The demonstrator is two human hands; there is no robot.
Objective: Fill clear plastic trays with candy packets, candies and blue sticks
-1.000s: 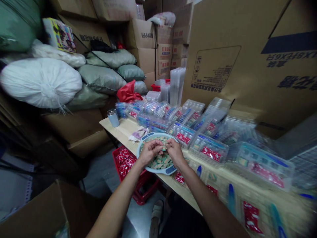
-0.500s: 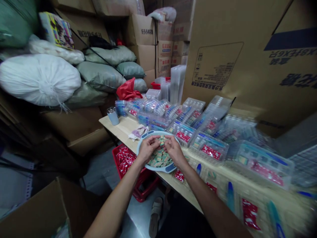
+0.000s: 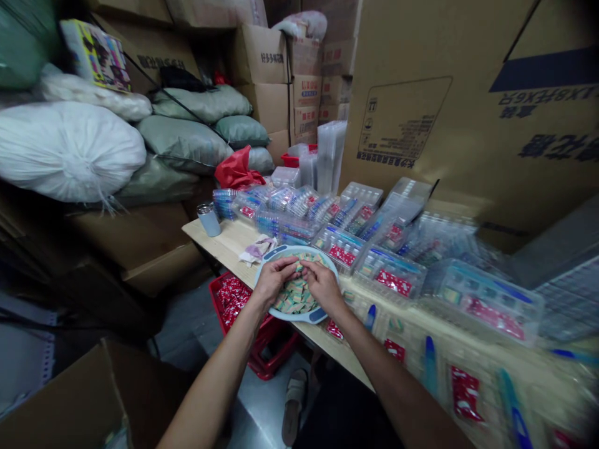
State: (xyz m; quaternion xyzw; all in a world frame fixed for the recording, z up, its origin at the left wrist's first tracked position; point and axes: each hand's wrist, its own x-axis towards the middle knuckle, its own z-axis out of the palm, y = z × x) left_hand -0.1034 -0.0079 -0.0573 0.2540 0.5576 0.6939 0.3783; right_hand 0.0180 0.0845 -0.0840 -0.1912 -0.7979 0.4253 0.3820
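Observation:
Over a light-blue basin (image 3: 333, 269) full of small green-and-tan striped pieces (image 3: 296, 298), my two hands meet fingertip to fingertip. My left hand (image 3: 276, 277) is closed in a pinch on one small striped piece (image 3: 299, 266). From the other side my right hand (image 3: 322, 284) pinches at the same spot, its thumb and forefinger against that piece. Whether more pieces sit between the fingers is hidden. Right of the basin, open clear plastic trays hold red packets (image 3: 395, 350) and blue pen-like tools (image 3: 430, 365).
Filled clear plastic cases (image 3: 390, 274) are lined up along the back of the wooden table (image 3: 229, 240). A blue-grey cup (image 3: 208, 219) and a crumpled cloth (image 3: 258, 248) stand left. Below is a red crate (image 3: 229, 296) of packets. Large cartons (image 3: 421, 93) rise behind.
My hands have drawn closer together above the basin, the right one shifting left. The whole view has turned slightly to the right.

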